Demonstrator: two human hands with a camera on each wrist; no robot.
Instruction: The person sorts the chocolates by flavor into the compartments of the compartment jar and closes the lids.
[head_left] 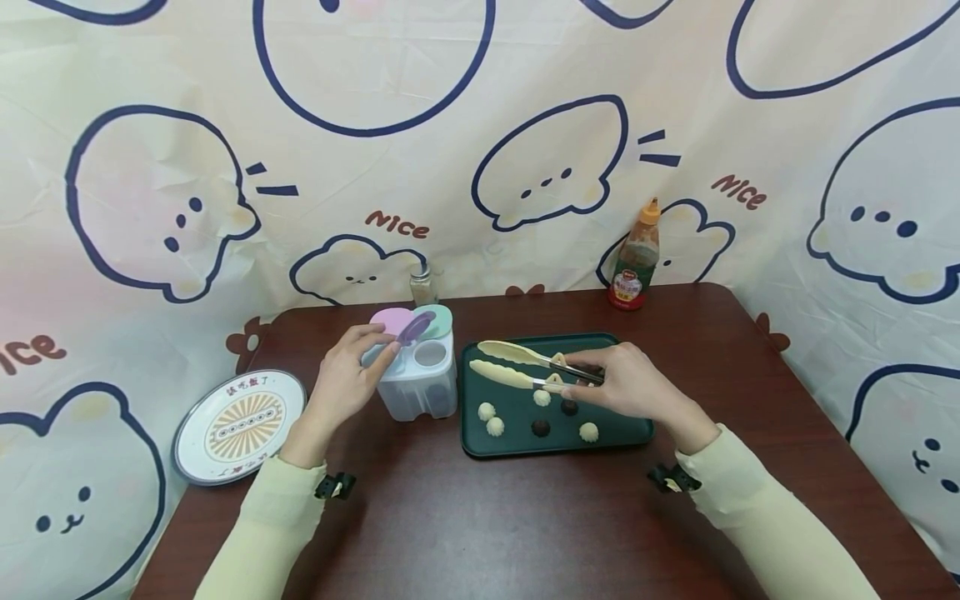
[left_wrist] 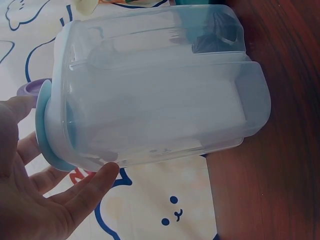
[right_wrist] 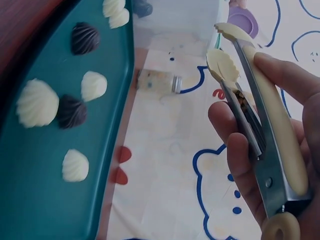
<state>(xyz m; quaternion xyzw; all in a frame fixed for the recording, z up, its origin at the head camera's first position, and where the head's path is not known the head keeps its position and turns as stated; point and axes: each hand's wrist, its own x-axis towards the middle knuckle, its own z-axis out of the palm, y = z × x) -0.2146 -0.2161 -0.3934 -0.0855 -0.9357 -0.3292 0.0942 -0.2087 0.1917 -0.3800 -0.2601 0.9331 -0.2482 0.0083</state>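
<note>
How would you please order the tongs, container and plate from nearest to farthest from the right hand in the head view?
1. Tongs, held in the right hand.
2. Container, left of the tray.
3. Plate, at the far left.

On one rectangular dark-green tray (head_left: 513, 442), five cream-white ridged swirl-shaped pieces (right_wrist: 37, 102) and two dark-brown ridged swirl-shaped pieces (right_wrist: 85, 37) can be counted. One translucent plastic container (head_left: 408, 396) is seen with four coloured lids, one each in pink (head_left: 390, 320), mint green (head_left: 437, 321), purple (head_left: 416, 328) and light blue (left_wrist: 47, 140). One pair of cream-tipped metal tongs (head_left: 506, 374), one round white patterned plate (head_left: 242, 427), one orange-capped sauce bottle (head_left: 633, 262) and one small clear jar (head_left: 423, 287) are also counted.
</note>
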